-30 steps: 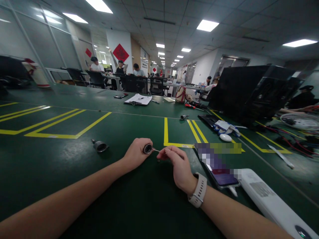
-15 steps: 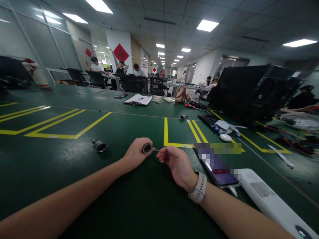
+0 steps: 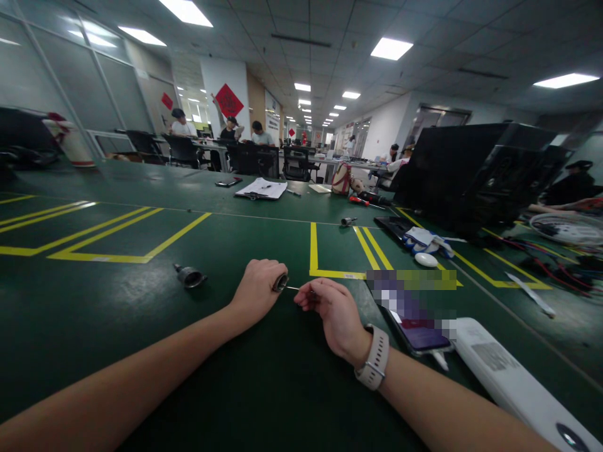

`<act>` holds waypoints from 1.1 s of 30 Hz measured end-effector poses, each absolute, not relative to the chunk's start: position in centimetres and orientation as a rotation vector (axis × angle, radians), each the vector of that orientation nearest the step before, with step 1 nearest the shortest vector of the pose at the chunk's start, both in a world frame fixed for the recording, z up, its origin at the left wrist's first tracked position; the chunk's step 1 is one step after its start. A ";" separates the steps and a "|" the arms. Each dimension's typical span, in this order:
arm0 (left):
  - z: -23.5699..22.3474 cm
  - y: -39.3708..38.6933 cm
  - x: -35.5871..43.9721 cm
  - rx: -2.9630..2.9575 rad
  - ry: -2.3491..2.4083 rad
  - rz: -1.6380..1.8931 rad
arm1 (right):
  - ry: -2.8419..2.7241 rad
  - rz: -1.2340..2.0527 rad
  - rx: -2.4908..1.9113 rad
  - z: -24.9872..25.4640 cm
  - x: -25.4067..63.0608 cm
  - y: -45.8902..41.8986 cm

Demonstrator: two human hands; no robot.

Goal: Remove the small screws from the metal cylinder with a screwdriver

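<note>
My left hand (image 3: 257, 292) is wrapped round a metal hole saw (image 3: 281, 282), its round open mouth tilted to face right and toward me. From the right, my right hand (image 3: 332, 311) pinches a thin metal rod, like a hex key (image 3: 293, 288), whose tip reaches the side of the hole saw. The rod's other end is hidden in my fingers. A second hole saw (image 3: 189, 276) lies on the green table to the left of my left hand. Farther off, a smaller one (image 3: 348, 221) rests near the seam of the table.
On the right lie a phone (image 3: 414, 320), a white power bank (image 3: 513, 383), a white oval object (image 3: 426, 259) and gloves (image 3: 424, 242). A black computer case (image 3: 466, 169) stands behind them. A clipboard (image 3: 262, 188) and a red screwdriver (image 3: 360, 201) lie farther back. Several people sit beyond.
My left hand has turned the hole saw slightly, so its mouth faces more to the right. My right fingers have shifted along the rod; a tiny part below them is no longer visible.
</note>
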State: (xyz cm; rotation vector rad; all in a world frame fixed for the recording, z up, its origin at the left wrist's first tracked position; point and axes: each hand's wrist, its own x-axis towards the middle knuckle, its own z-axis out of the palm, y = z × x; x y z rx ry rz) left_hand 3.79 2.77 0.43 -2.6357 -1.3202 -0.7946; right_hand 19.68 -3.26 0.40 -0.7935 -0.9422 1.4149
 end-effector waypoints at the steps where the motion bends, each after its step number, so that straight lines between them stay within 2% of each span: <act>1: 0.4 2.8 3.7 -2.653 -1.319 -0.824 | -0.934 1.428 -0.782 0.4 19.7 -3.2; 11: 0.0 3.5 3.6 -2.813 -1.277 -1.009 | -0.841 1.462 -0.755 0.4 19.8 -2.9; 19: 0.3 3.3 3.7 -2.811 -1.205 -0.846 | -0.794 1.460 -0.755 0.2 20.0 -2.6; 33: 0.6 3.0 3.7 -2.801 -1.375 -0.803 | -0.822 1.160 -0.964 0.3 20.0 -2.8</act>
